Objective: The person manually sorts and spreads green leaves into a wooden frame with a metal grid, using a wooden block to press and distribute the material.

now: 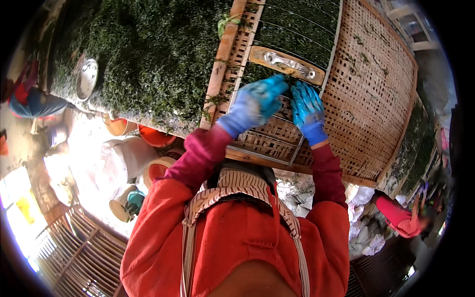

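My gloved left hand (258,101) is over a thin metal frame (291,157) with crosswise wires, its fingers pointing right and smeared by motion. My gloved right hand (307,106) lies against the frame's right side, fingers stretched forward. A little dark green, seaweed-like matter shows between the hands. Just beyond the fingertips, a wooden block with a metal handle (287,64) rests across the frame. The far sections are filled with the green matter (297,27); the near ones show the woven bamboo screen (368,94) beneath.
A large dark green heap (143,54) covers the table's left side, with a round pale dish (87,79) on it. Buckets (157,135) and white sacks (118,158) stand at left below. Slatted bamboo racks (81,252) lie lower left. Another person in red (400,217) is at right.
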{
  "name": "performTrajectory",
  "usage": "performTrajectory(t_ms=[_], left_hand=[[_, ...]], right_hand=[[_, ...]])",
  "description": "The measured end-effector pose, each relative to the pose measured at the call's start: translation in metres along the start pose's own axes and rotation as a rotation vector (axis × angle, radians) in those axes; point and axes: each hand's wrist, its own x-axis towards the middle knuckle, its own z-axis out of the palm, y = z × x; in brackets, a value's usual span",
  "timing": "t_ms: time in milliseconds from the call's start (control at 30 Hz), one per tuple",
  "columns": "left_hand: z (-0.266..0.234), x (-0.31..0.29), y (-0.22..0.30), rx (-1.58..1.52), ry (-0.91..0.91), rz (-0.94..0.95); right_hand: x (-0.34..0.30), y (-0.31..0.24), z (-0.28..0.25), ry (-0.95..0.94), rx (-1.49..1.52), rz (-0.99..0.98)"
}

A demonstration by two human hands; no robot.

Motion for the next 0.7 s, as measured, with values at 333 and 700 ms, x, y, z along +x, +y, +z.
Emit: performTrajectory(t_ms=[333,700], left_hand=[[-0.100,-0.118,-0.121,-0.039,0.223,-0.601],[-0.109,0.009,0.039,-0.741,0.554,-0.164]], right_hand=[[0.001,0.001,-0.001,0.027,0.064,0.029],[-0.010,0.003,0.002,0.031,0.069,0.082]])
